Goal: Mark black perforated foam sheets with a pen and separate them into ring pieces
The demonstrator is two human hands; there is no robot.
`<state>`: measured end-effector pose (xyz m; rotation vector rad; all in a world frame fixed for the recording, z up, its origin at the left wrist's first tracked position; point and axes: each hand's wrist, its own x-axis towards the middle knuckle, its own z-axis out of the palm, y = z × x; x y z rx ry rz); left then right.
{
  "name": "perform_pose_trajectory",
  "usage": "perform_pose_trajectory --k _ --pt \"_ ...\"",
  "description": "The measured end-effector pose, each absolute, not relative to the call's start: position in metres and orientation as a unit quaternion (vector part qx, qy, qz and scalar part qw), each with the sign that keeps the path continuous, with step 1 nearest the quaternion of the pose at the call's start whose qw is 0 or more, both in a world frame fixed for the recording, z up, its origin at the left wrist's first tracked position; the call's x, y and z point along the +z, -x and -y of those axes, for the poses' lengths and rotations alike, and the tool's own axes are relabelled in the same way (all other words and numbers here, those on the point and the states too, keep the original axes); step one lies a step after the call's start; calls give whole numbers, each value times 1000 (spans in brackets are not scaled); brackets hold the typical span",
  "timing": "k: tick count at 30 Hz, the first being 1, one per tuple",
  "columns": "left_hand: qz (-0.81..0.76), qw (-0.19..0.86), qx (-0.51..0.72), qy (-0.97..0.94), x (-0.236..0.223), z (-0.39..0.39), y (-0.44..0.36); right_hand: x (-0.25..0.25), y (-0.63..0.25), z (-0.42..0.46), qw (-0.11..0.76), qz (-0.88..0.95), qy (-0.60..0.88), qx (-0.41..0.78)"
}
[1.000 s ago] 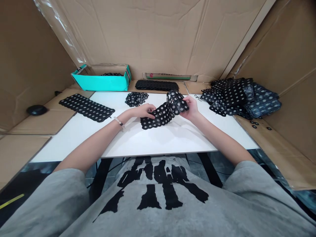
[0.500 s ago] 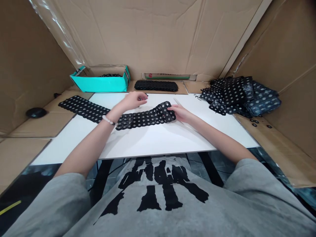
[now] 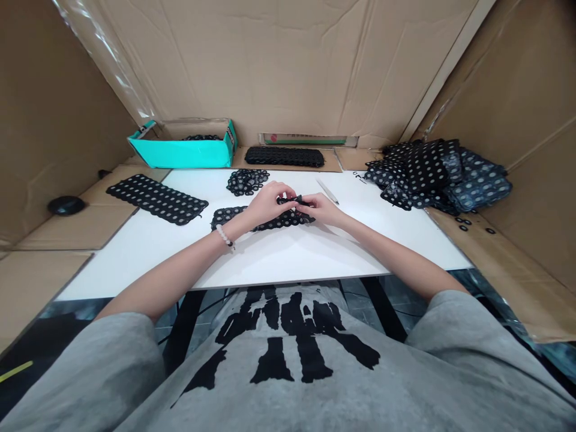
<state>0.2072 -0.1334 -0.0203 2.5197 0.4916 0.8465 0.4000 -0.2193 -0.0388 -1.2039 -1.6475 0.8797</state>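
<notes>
A black perforated rubber sheet lies flat across the middle of the white table. My left hand and my right hand meet over the sheet's right end, fingers curled and pinching its raised edge between them. A heap of loose black rings sits just behind my left hand. A thin white stick lies beside my right hand.
Another perforated sheet lies at the table's left. A teal box holding black rings stands at the back left, a black strip behind the table, a pile of perforated sheets at the right. Cardboard walls enclose everything.
The sheet, held folded up in both hands, was spread flat on the table. My left hand reached back toward the rings, then returned to pinch the sheet's right end beside my right hand.
</notes>
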Motion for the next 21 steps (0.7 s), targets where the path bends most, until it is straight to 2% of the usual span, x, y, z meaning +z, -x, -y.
perform_pose_trajectory --k 12,18,21 --pt "-279 365 308 -833 -26 107 -209 -46 -401 216 450 618 504 401" --pt "-305 331 328 -831 -26 78 -202 -47 -403 211 456 588 527 411" --pt "-371 291 371 -800 -25 54 -184 -48 -408 211 457 566 537 427"
